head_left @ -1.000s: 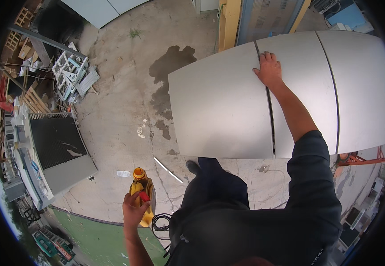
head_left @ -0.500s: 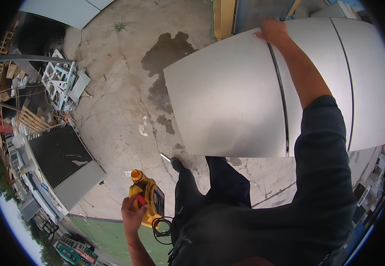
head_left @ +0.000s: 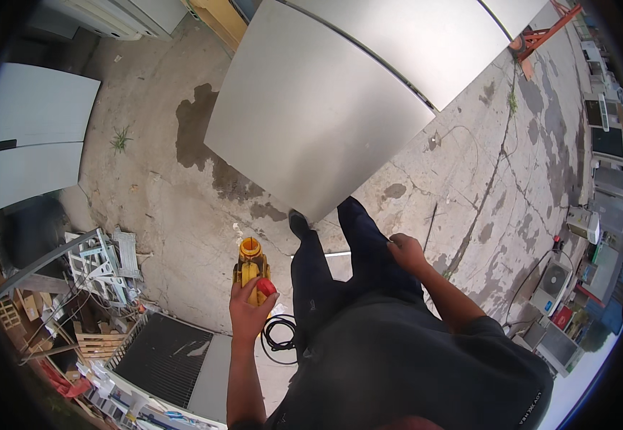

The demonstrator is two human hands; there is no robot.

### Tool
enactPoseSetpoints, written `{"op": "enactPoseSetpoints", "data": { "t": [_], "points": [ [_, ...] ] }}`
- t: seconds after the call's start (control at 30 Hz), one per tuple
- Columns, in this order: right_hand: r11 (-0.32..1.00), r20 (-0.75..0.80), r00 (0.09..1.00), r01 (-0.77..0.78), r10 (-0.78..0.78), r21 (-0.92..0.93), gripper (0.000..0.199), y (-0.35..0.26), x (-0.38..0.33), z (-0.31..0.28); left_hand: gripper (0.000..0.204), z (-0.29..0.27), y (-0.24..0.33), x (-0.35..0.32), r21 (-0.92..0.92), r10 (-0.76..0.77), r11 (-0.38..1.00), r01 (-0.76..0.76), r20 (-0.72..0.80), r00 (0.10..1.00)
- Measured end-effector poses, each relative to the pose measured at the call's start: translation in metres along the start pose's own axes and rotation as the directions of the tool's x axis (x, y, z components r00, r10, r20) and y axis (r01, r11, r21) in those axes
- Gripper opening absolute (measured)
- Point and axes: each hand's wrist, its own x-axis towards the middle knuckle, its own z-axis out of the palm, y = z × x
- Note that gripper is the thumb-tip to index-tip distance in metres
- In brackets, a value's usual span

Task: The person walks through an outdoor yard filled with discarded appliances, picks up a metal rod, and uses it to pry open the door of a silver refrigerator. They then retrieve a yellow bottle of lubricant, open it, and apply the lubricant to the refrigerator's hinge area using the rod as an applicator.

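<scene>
My left hand [head_left: 248,309] is closed round the grip of a yellow handheld tool [head_left: 252,252], held low beside my left leg. The tool has a round, open orange-yellow mouth, and a red part [head_left: 265,287] shows by my fingers. A coiled black cord [head_left: 280,334] hangs near it. My right hand [head_left: 406,252] is beside my right thigh, its fingers loosely bent and partly hidden; I see nothing in it. In front of my feet is a large silver refrigerator [head_left: 311,107] with dark seams between its panels. My right hand is apart from it.
Cracked concrete [head_left: 161,215] with damp stains surrounds me. At the left are a white cabinet-like appliance [head_left: 35,107], scrap, a wooden pallet [head_left: 100,342] and a dark grille unit [head_left: 161,358]. An orange-red metal stand [head_left: 541,36] is far right; an outdoor air-conditioner unit [head_left: 552,279] and old appliances line the right.
My right hand has left the refrigerator's top edge and come down beside my thigh. The view has turned rightward. My left hand still holds the yellow tool, its mouth now facing up more.
</scene>
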Motion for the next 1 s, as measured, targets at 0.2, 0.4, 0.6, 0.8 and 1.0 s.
{"op": "enactPoseSetpoints", "data": {
  "t": [0.2, 0.4, 0.6, 0.8, 1.0],
  "points": [
    [0.465, 0.053, 0.575, -0.709, 0.816, 0.53, 0.028, 0.198, -0.143, 0.064, 0.056, 0.001, 0.035, 0.036, 0.186, 0.176, 0.958, -0.217, 0.211, 0.961],
    [0.448, 0.035, 0.659, -0.548, 0.751, 0.707, 0.034, 0.234, -0.174, 0.111, 0.054, 0.042, 0.093, 0.034, 0.23, 0.221, 0.916, -0.328, 0.393, 0.893],
    [0.746, -0.11, 0.858, -0.364, 0.501, 0.557, 0.033, 0.237, -0.163, 0.127, 0.055, 0.15, 0.131, 0.001, 0.28, 0.227, 0.856, -0.435, 0.553, 0.802],
    [0.747, -0.099, 0.845, -0.403, 0.526, 0.53, 0.029, 0.39, -0.137, 0.161, 0.061, 0.297, 0.132, -0.025, 0.293, 0.231, 0.834, -0.468, 0.585, 0.777],
    [0.574, -0.055, 0.602, -0.724, 0.796, 0.381, 0.043, 0.643, -0.105, 0.236, 0.07, 0.449, 0.089, -0.02, 0.315, 0.203, 0.784, -0.534, 0.683, 0.701]
  ]
}}
